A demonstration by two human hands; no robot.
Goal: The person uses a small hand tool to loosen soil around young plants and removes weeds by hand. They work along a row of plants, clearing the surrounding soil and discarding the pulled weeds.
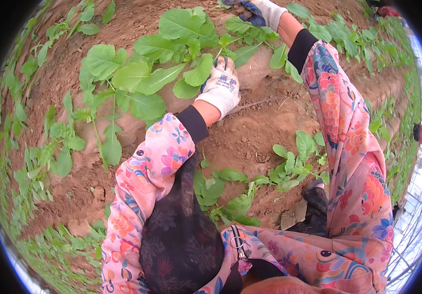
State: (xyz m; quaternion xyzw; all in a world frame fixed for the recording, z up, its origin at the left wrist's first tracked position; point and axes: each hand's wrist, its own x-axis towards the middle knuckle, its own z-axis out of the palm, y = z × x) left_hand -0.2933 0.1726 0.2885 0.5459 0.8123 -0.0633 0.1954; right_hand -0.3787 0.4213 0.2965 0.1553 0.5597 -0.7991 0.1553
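Note:
My left hand [221, 86], in a white knit work glove with dark blue coating, reaches to the base of a broad-leaved green plant [179, 40] at upper centre. Its fingertips are at the stems, partly behind a leaf; whether they pinch a stem I cannot tell. My right hand [257, 13], in a like glove with soil on its blue palm side, is at the top edge with the fingers bent. It is above another leafy plant [249, 31]. What it holds, if anything, I cannot make out.
Rows of similar leafy plants [64, 139] grow in brown soil [266, 125] on both sides. More plants [240, 202] stand by my knees. A clod or flat piece [293, 215] lies beside my foot. Partial figures of people are at the far right, near a greenhouse-like frame [409, 235].

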